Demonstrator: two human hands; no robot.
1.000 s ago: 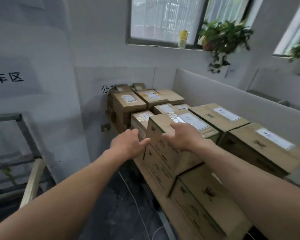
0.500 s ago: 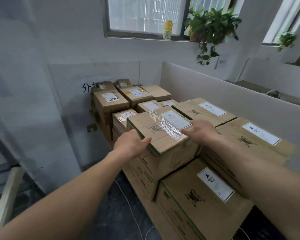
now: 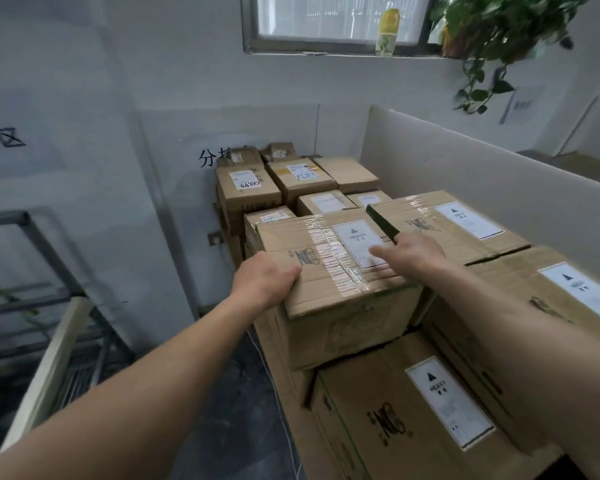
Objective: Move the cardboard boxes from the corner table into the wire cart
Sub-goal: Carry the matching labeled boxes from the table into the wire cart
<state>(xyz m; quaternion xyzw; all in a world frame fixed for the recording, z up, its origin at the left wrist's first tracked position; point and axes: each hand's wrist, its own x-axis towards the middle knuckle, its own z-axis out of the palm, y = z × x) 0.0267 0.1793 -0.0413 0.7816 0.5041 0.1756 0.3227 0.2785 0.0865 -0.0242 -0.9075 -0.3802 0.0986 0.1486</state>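
White walls (image 3: pixel 84 81), black characters (image 3: pixel 210 157) painted low. Dark-framed window (image 3: pixel 326 19), daylight through its panes; yellow bottle (image 3: pixel 388 29) and trailing green plant (image 3: pixel 492 32) on the sill. Pale partition panel (image 3: pixel 465 168) at right. Dark mottled floor (image 3: pixel 236 427), thin white cable (image 3: pixel 278 393) across it.

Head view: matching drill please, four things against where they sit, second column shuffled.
1 left hand
2 right hand
3 yellow bottle
4 taped box

A on the window sill
B stacked on the lower box
C grips the taped box's near left corner
D holds the taped box's right edge, thumb on its label

Pairs: 1-C, 2-D, 3-A, 4-B
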